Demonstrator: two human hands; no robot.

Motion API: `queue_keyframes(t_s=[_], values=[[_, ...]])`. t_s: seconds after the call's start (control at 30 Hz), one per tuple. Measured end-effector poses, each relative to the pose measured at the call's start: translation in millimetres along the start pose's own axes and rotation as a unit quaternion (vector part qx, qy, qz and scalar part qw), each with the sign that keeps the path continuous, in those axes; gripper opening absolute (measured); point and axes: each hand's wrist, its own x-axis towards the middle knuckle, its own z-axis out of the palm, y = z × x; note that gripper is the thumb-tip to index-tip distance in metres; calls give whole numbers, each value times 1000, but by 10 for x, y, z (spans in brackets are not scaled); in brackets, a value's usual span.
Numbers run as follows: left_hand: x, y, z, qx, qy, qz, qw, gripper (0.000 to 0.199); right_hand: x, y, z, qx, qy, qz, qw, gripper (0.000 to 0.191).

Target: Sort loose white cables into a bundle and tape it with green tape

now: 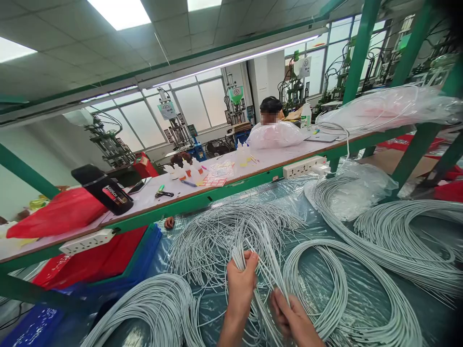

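Observation:
My left hand (pixel 241 277) is closed around a bundle of thin grey-white cables (pixel 238 255), thumb on top. Lower and to its right, my right hand (pixel 291 313) grips more of the same cables, whose upper ends fan out above it; it looks slightly blurred. Behind both hands lies a loose, tangled heap of cables (pixel 206 241). A coiled cable ring (pixel 336 279) rests just right of my right hand. Another large coil (pixel 144 308) sits at the lower left. Where the held cables run below my hands is partly hidden.
More coils (pixel 405 221) lie at the right beside a clear plastic bag (pixel 350 193). Beyond, a raised shelf (pixel 173 193) carries a black bottle (pixel 104 190), small white bottles (pixel 188 169) and power strips (pixel 304 167). A person (pixel 270 113) sits behind it. Red and blue bins (pixel 90 260) stand left.

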Motion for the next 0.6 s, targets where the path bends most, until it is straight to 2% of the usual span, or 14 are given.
queue_keyframes(t_s=[0.07,0.2,0.33,0.47,0.6], values=[[-1,-10,-11,3,8,14,1000,49,64,38,-22,42,19,14,999,72],[5,-13,-26,9,24,26,999,49,96,56,-36,78,0,0,997,67],[12,8,-12,-24,37,20,999,50,87,32,-32,36,-17,-29,999,67],[9,83,8,-79,91,32,992,51,54,17,-31,-15,-48,-61,997,65],[0,186,-3,-89,93,35,991,53,-53,-34,5,-24,-54,-51,997,63]])
